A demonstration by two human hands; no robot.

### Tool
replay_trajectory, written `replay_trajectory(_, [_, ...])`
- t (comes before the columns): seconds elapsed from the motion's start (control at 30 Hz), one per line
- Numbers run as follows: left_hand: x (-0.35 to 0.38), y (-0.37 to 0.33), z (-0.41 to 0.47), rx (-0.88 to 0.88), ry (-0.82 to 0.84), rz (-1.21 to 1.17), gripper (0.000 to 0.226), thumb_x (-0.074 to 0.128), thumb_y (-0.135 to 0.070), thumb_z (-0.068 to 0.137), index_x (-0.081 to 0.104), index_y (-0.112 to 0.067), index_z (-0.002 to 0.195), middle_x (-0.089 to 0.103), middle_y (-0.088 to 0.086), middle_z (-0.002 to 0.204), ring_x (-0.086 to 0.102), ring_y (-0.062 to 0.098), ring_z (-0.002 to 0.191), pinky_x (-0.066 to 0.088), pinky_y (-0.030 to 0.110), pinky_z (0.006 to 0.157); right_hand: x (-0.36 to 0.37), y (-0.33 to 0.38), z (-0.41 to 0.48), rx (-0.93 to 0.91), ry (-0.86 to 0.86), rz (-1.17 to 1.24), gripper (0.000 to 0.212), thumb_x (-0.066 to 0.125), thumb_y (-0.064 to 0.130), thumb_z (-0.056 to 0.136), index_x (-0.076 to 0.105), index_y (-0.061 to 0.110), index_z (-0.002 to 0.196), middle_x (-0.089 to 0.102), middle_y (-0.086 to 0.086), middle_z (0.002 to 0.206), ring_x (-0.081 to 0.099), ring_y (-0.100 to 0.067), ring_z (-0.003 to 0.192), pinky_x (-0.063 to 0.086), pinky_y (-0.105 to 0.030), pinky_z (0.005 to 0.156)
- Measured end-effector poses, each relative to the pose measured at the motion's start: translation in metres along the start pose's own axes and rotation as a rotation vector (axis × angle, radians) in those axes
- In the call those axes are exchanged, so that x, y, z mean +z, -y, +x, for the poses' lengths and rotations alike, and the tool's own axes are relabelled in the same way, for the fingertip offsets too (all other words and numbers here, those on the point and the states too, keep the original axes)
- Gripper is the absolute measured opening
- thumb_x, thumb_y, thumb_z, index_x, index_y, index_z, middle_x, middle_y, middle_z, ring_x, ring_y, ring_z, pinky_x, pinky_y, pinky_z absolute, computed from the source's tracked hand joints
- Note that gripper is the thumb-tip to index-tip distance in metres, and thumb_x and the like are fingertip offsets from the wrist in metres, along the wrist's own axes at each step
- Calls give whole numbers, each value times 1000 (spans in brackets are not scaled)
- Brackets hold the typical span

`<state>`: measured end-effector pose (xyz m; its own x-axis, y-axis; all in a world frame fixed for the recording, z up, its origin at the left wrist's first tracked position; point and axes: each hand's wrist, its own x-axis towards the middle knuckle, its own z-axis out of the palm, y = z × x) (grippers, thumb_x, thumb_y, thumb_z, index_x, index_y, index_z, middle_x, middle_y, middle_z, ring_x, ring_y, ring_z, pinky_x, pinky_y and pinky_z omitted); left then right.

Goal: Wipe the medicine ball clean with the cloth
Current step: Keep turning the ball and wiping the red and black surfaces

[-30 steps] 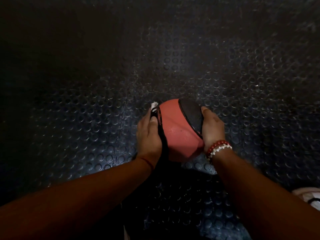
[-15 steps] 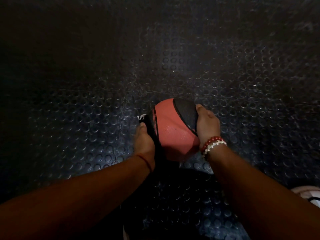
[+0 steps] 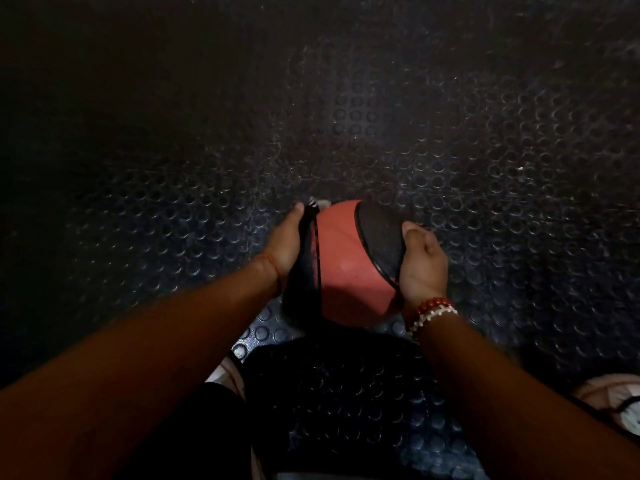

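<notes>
The fingers point(image 3: 298, 212) of the left hand point(image 3: 285, 245) lie straight and flat, pressing a dark cloth point(image 3: 306, 261) against the left flank of the medicine ball point(image 3: 346, 268); only the uppermost one shows, the rest being hidden behind the cloth. The cloth is pinned between palm and ball, a pale corner of it pokes out at the top, and its lower part hangs dark down the ball's near left side. The fingers point(image 3: 412, 233) of the right hand point(image 3: 425, 263) curl round the ball's right side and grip it, the thumb bent over the edge of the ball's black panel point(image 3: 379, 233). The ball itself is reddish pink and sits between the two hands, low over the studded rubber floor point(image 3: 450, 133); whether it rests on the floor cannot be told, since its underside is in shadow. A thin red thread point(image 3: 274, 266) circles the left wrist, and red and white bead bracelets point(image 3: 431, 313) circle the right. Both bare forearms reach in from the bottom edge. A pale shoe point(image 3: 616, 401) shows at the lower right
</notes>
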<state>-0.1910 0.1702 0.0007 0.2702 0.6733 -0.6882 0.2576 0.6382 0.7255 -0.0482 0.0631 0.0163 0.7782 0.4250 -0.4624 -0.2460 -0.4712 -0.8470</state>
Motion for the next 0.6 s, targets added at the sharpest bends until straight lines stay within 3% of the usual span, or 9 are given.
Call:
replay_trajectory(0.07, [8, 9, -8, -183, -87, -156, 43, 40, -46, 102, 71, -19, 89, 74, 2, 91, 68, 11, 73, 51, 21, 60, -6, -1, 2, 37, 7, 44, 18, 56, 32, 91, 68, 22, 101, 67, -1, 111, 61, -17, 110, 46, -34, 102])
replay_trajectory(0.1, [12, 12, -9, -211, -91, -172, 42, 42, -45, 101, 70, -18, 88, 73, 4, 91, 67, 14, 73, 49, 23, 61, -9, -1, 4, 65, 20, 57, 19, 56, 33, 90, 68, 21, 99, 68, 1, 111, 61, -17, 110, 46, -36, 102])
replay_trajectory(0.2, [19, 2, -13, -105, -93, -82, 37, 43, -42, 101, 71, -19, 95, 70, 1, 90, 63, 12, 81, 49, 25, 73, -15, -7, 8, 200, 72, 229, 43, 58, 47, 77, 73, 17, 104, 71, -3, 112, 64, -22, 110, 48, -39, 101])
replay_trajectory(0.27, [17, -10, -11, 2, -103, -6, 36, 42, -42, 101, 70, -21, 105, 71, -2, 98, 62, 9, 89, 49, 22, 83, -14, -11, 5, 296, 104, 336, 36, 53, 40, 85, 73, 16, 101, 73, -8, 106, 66, -25, 102, 50, -39, 95])
replay_trajectory(0.33, [12, -14, -10, 82, -87, 129, 45, 43, -52, 93, 71, -25, 116, 70, -3, 115, 62, 10, 106, 45, 30, 103, -12, -12, 2, 335, 117, 375, 32, 47, 35, 90, 73, 16, 92, 73, -6, 94, 66, -24, 90, 49, -37, 87])
replay_trajectory(0.4, [7, -12, -3, 85, -99, 156, 48, 43, -58, 86, 71, -33, 116, 69, -5, 120, 61, 12, 112, 41, 38, 109, -10, -9, 3, 325, 118, 335, 32, 49, 39, 86, 73, 17, 86, 73, -5, 91, 67, -26, 90, 49, -38, 87])
replay_trajectory(0.47, [6, -12, -4, 110, -113, 213, 51, 41, -62, 84, 69, -35, 117, 65, -5, 127, 58, 14, 119, 37, 39, 112, -10, -4, 4, 323, 138, 309, 39, 54, 48, 82, 73, 17, 97, 74, -7, 102, 67, -27, 101, 51, -40, 95])
replay_trajectory(0.6, [16, 3, -32, 521, -181, 510, 50, 34, -43, 98, 55, -22, 138, 52, 6, 140, 43, 18, 131, 26, 31, 115, -11, -6, 8, 310, 135, 292, 59, 60, 57, 78, 67, 16, 119, 70, -2, 115, 65, -19, 109, 47, -40, 104])
